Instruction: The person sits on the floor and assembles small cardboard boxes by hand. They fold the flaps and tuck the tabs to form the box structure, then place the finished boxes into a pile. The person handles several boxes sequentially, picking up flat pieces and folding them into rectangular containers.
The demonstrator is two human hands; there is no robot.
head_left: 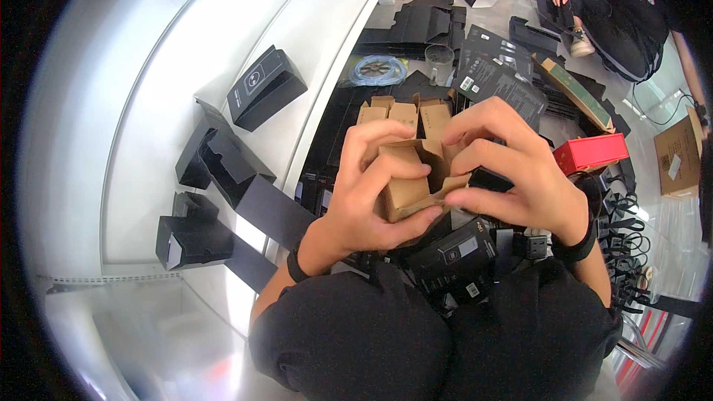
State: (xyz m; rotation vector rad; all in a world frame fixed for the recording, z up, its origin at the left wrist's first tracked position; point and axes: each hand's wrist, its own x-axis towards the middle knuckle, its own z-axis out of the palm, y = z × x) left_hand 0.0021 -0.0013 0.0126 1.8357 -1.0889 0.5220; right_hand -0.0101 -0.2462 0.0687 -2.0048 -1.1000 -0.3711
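Note:
Between my hands, a small brown cardboard box (403, 187) is tilted with its top open and its dark inside showing. My left hand (364, 193) is closed round the box's left side, with the thumb along the lower edge. On the other side, my right hand (520, 167) pinches the box's right edge between thumb and fingers. A dark object (490, 180) shows under the curled right fingers; I cannot tell whether that hand holds it. Just beyond my hands stand several more brown boxes (402, 113). Below the hands lies a black printed box (454, 256), above my knees.
On the white shelf (327, 44) at left are a closed black box (266, 87) and opened black boxes (223, 156). Flattened black packaging (501, 67), a blue cable coil (377, 70) and a red box (592, 153) lie around. A person (631, 15) sits at far right.

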